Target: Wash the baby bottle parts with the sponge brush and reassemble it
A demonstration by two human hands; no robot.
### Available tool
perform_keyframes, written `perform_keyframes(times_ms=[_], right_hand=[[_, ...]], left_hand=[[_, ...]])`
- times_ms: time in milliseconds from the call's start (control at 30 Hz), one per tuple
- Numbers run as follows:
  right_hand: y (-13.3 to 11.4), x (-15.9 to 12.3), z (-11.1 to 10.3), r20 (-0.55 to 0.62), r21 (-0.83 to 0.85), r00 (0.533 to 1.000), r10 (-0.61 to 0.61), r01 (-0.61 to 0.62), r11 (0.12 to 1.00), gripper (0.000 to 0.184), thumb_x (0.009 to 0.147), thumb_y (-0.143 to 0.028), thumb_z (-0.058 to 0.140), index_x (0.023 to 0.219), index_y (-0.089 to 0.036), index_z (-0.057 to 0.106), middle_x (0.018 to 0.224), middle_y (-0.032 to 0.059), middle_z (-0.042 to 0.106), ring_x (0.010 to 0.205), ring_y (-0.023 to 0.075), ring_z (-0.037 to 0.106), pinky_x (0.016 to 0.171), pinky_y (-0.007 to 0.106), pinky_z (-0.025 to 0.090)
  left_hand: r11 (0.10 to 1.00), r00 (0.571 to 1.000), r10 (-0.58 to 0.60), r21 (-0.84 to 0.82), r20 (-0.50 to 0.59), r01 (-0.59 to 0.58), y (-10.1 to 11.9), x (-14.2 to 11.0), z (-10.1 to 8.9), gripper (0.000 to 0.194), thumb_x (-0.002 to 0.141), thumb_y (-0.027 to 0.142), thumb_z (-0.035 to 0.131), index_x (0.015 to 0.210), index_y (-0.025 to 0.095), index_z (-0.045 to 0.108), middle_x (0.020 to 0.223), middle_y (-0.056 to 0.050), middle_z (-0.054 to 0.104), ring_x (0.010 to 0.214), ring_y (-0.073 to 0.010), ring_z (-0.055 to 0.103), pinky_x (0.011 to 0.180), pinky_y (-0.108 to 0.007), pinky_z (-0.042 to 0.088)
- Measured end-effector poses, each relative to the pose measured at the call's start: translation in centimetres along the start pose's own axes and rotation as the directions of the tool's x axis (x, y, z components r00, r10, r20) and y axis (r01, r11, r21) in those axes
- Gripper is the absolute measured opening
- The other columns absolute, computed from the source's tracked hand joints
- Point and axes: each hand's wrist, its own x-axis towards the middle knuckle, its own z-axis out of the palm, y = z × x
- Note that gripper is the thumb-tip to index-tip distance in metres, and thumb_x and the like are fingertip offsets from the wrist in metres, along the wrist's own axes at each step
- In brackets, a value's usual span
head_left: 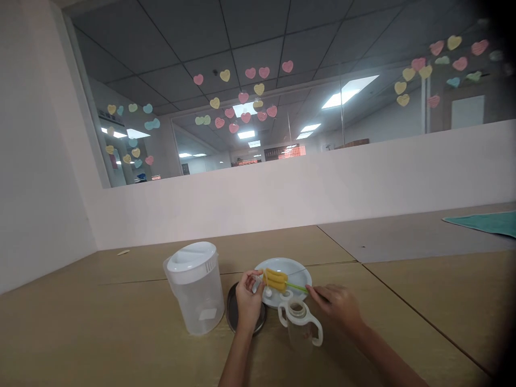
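Yellow brush [276, 280], one, lower centre, long axis near-level, points left; right hand [337, 304] clamps it, left hand [249, 301] one small clear part [257, 278].

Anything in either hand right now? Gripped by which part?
Right hand: yellow-headed brush, by its green handle, away from the head. Left hand: a small translucent piece in the fingers; which part, can't tell.

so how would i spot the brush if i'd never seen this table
On the tan table, find the pale plate to the right of the tall jug. The brush is over that plate, just beyond the two-handled cup. Its bright yellow head and thin green stick set it apart from the pale plate and clear cup.
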Motion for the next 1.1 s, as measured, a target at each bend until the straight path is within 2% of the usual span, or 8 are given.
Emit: perform_keyframes(times_ms=[133, 300, 500, 667, 833, 967, 1033, 1100], right_hand=[[0.2, -0.2, 0.0, -0.034, -0.009, 0.999, 0.008, -0.008, 1.000, 0.045, 0.088, -0.038, 0.046, 0.054, -0.020, 0.067, 0.044, 0.0012, 0.058, 0.043, 0.0074, 0.049, 0.050, 0.022, 0.028], [0.4, -0.3, 0.1, -0.091, -0.012, 0.989, 0.115, -0.117, 0.993, 0.046, 0.088, -0.040, 0.044, 0.056, -0.018, 0.068, 0.046, 0.0017, 0.059, 0.044, 0.0082, 0.051, 0.050, 0.022, 0.030], [0.1, -0.1, -0.7, -0.160, 0.120, 0.962, 0.222, -0.205, 0.971, 0.041, 0.089, -0.036, 0.044, 0.062, -0.016, 0.068, 0.058, 0.0039, 0.066, 0.050, 0.0099, 0.058, 0.053, 0.021, 0.037], [-0.8, -0.2, -0.7, -0.191, 0.258, 0.972, 0.133, -0.081, 0.963, 0.035, 0.087, -0.031, 0.047, 0.060, -0.017, 0.065, 0.055, 0.0036, 0.065, 0.048, 0.0096, 0.055, 0.053, 0.021, 0.040], [-1.1, -0.3, -0.5, -0.213, 0.182, 0.977, 0.032, 0.007, 0.983, 0.033, 0.087, -0.027, 0.048, 0.061, -0.018, 0.065, 0.048, 0.0015, 0.058, 0.044, 0.0087, 0.051, 0.050, 0.020, 0.037], [-1.0, -0.2, -0.4, -0.209, 0.127, 0.978, -0.020, 0.047, 0.991, 0.034, 0.087, -0.027, 0.049, 0.059, -0.018, 0.065, 0.047, 0.0007, 0.056, 0.043, 0.0082, 0.049, 0.050, 0.021, 0.035], [-0.9, -0.3, -0.2, -0.196, 0.120, 0.981, -0.004, 0.028, 0.992, 0.035, 0.087, -0.028, 0.048, 0.059, -0.018, 0.066, 0.047, 0.0008, 0.057, 0.043, 0.0083, 0.050, 0.050, 0.021, 0.035], [-0.8, -0.3, -0.1, -0.184, 0.114, 0.982, 0.052, -0.031, 0.993, 0.037, 0.088, -0.031, 0.046, 0.059, -0.019, 0.066, 0.048, 0.0012, 0.058, 0.045, 0.0088, 0.052, 0.052, 0.021, 0.036]], left_hand=[[0.999, 0.999, -0.030, -0.034, -0.012, 0.029, 0.4, 0.1, 0.0, 0.023, 0.062, 0.026, 0.069, 0.078, 0.016, 0.057, 0.086, -0.007, 0.067, 0.088, -0.0176, 0.063, 0.083, -0.030, 0.049], [0.990, 0.996, -0.089, -0.113, 0.006, 0.089, 0.7, 0.0, 0.2, 0.034, 0.060, 0.030, 0.074, 0.086, 0.014, 0.059, 0.088, -0.008, 0.069, 0.087, -0.0184, 0.064, 0.081, -0.030, 0.050], [0.983, 0.990, -0.139, -0.118, 0.015, 0.140, 1.5, -0.4, 0.8, 0.039, 0.066, 0.038, 0.070, 0.095, 0.013, 0.063, 0.095, -0.009, 0.069, 0.086, -0.0181, 0.064, 0.077, -0.027, 0.050], [0.989, 0.992, -0.126, -0.082, -0.025, 0.124, 1.6, -0.6, 0.9, 0.040, 0.067, 0.044, 0.068, 0.090, 0.012, 0.064, 0.081, -0.006, 0.068, 0.073, -0.0155, 0.061, 0.064, -0.022, 0.047], [0.984, 0.985, -0.161, -0.084, -0.061, 0.155, 0.8, -0.5, 0.5, 0.041, 0.069, 0.052, 0.063, 0.056, 0.014, 0.055, 0.053, 0.003, 0.052, 0.055, -0.0085, 0.048, 0.054, -0.018, 0.037], [0.949, 0.963, -0.260, -0.204, -0.077, 0.240, 0.7, -0.2, 0.3, 0.047, 0.068, 0.059, 0.059, 0.055, 0.014, 0.055, 0.063, -0.001, 0.057, 0.058, -0.0094, 0.051, 0.057, -0.020, 0.041], [0.942, 0.951, -0.281, -0.226, -0.128, 0.248, 0.9, 0.0, 0.1, 0.047, 0.066, 0.061, 0.060, 0.061, 0.014, 0.058, 0.072, -0.003, 0.061, 0.063, -0.0115, 0.055, 0.060, -0.022, 0.043], [0.935, 0.937, -0.309, -0.232, -0.162, 0.268, 0.9, 0.1, -0.2, 0.049, 0.063, 0.063, 0.061, 0.068, 0.014, 0.059, 0.070, -0.002, 0.061, 0.063, -0.0123, 0.056, 0.059, -0.023, 0.044]])
